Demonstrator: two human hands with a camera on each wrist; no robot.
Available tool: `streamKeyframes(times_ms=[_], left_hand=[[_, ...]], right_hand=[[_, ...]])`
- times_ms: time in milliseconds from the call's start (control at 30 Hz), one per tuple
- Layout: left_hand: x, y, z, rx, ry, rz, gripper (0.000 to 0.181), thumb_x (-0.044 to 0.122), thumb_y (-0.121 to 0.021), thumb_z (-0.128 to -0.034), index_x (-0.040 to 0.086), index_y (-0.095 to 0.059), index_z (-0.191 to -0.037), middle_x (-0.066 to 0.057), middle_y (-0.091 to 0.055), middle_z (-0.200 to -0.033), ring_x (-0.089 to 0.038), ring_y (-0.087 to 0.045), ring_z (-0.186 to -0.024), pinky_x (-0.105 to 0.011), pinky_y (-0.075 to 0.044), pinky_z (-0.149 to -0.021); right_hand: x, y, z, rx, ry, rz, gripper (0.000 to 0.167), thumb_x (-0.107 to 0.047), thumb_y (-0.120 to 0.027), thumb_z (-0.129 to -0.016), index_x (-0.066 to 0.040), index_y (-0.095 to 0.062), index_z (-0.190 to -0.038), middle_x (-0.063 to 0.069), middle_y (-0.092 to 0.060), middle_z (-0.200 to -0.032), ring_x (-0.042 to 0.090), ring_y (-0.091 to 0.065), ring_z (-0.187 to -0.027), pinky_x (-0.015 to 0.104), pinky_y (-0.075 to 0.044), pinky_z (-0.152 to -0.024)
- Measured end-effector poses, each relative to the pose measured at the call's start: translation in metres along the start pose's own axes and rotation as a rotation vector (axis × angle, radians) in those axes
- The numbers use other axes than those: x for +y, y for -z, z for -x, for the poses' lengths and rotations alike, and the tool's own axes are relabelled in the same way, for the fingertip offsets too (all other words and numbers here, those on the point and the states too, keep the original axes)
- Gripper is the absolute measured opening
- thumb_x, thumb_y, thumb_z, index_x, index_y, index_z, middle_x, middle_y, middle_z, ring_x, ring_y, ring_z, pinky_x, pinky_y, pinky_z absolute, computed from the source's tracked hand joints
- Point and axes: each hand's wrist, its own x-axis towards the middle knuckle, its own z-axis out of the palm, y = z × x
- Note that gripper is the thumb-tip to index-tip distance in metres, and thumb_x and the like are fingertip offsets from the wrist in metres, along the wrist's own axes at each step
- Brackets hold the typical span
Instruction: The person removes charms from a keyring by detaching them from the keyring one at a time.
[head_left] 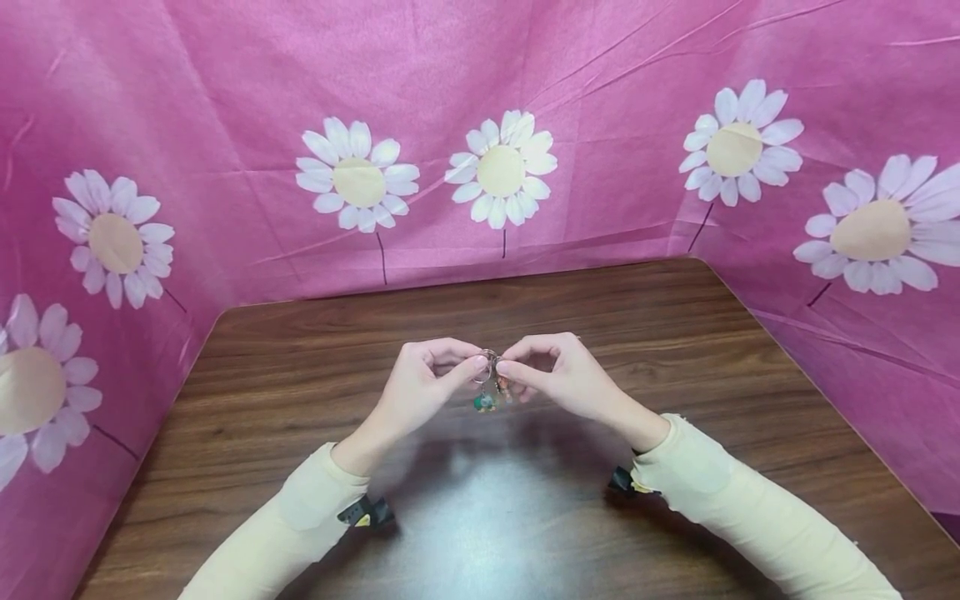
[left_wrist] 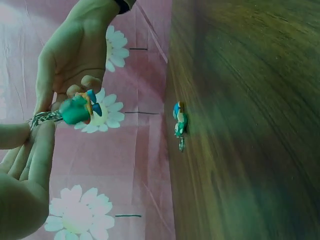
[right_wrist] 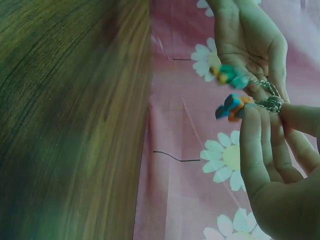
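Both hands meet above the table, fingertips almost touching. My left hand pinches a metal key ring between thumb and forefinger, and a small green figure keychain dangles under it by a chain. Opposite it, my right hand pinches the metal fitting of a second keychain with an orange and blue figure. Ring and fitting overlap at the fingertips; whether they are linked I cannot tell. In the left wrist view another small figure keychain, green, white and blue, lies on the table; the head view does not show it.
A brown wood-grain table spreads beneath the hands. Pink cloth with white daisies stands along its back and both sides. Black straps with small devices sit at the wrists, over pale sleeves.
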Motion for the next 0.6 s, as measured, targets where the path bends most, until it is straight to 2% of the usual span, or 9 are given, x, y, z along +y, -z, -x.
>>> streamKeyframes(times_ms=[67, 167, 267, 367, 467, 600], left_hand=[[0.0004, 0.0012, -0.0009, -0.020, 0.028, -0.021, 0.016, 0.005, -0.072, -0.0945, -0.006, -0.073, -0.106, -0.016, -0.076, -0.097, -0.029, -0.075, -0.087, -0.040, -0.064, -0.076], [0.0009, 0.0031, -0.0022, -0.057, 0.043, -0.100, 0.018, 0.008, -0.073, -0.0937, -0.001, -0.074, -0.109, -0.012, -0.077, -0.097, -0.024, -0.075, -0.086, -0.040, -0.064, -0.077], [0.0019, 0.0042, -0.0033, -0.074, 0.022, -0.177, 0.017, 0.010, -0.074, -0.0933, 0.002, -0.075, -0.108, -0.008, -0.077, -0.094, -0.023, -0.075, -0.084, -0.041, -0.064, -0.077], [0.0033, 0.0045, -0.0042, -0.069, -0.004, -0.216, 0.014, 0.013, -0.075, -0.0936, 0.005, -0.077, -0.104, -0.004, -0.077, -0.091, -0.023, -0.075, -0.081, -0.041, -0.064, -0.074], [0.0047, 0.0042, -0.0050, -0.080, 0.002, -0.191, 0.013, 0.014, -0.074, -0.0942, 0.004, -0.077, -0.102, -0.005, -0.077, -0.089, -0.024, -0.075, -0.080, -0.039, -0.064, -0.072], [0.0051, 0.0039, -0.0055, -0.121, 0.033, -0.124, 0.014, 0.010, -0.073, -0.0942, -0.002, -0.075, -0.101, -0.014, -0.076, -0.090, -0.026, -0.075, -0.081, -0.040, -0.064, -0.074]], right_hand=[[0.0009, 0.0009, -0.0006, 0.009, 0.009, -0.003, 0.010, -0.010, -0.071, -0.096, -0.003, -0.075, -0.103, 0.014, -0.073, -0.090, 0.031, -0.072, -0.073, 0.047, -0.064, -0.066], [0.0013, 0.0024, -0.0018, 0.022, 0.015, 0.001, 0.012, -0.010, -0.071, -0.097, -0.003, -0.075, -0.105, 0.013, -0.075, -0.095, 0.033, -0.073, -0.077, 0.046, -0.065, -0.069], [0.0002, 0.0032, -0.0037, 0.018, 0.013, -0.008, 0.013, -0.010, -0.070, -0.097, -0.001, -0.075, -0.106, 0.013, -0.075, -0.097, 0.031, -0.074, -0.082, 0.045, -0.065, -0.073], [-0.0010, 0.0034, -0.0055, 0.015, -0.004, -0.030, 0.015, -0.009, -0.069, -0.098, 0.001, -0.073, -0.107, 0.014, -0.074, -0.098, 0.027, -0.074, -0.087, 0.045, -0.064, -0.078], [-0.0030, 0.0036, -0.0071, 0.016, -0.044, -0.054, 0.016, -0.010, -0.067, -0.099, 0.003, -0.070, -0.109, 0.015, -0.073, -0.097, 0.024, -0.073, -0.089, 0.045, -0.063, -0.083], [-0.0052, 0.0048, -0.0079, 0.003, -0.098, -0.022, 0.017, -0.012, -0.065, -0.101, 0.002, -0.067, -0.109, 0.012, -0.072, -0.094, 0.018, -0.070, -0.087, 0.039, -0.063, -0.084]])
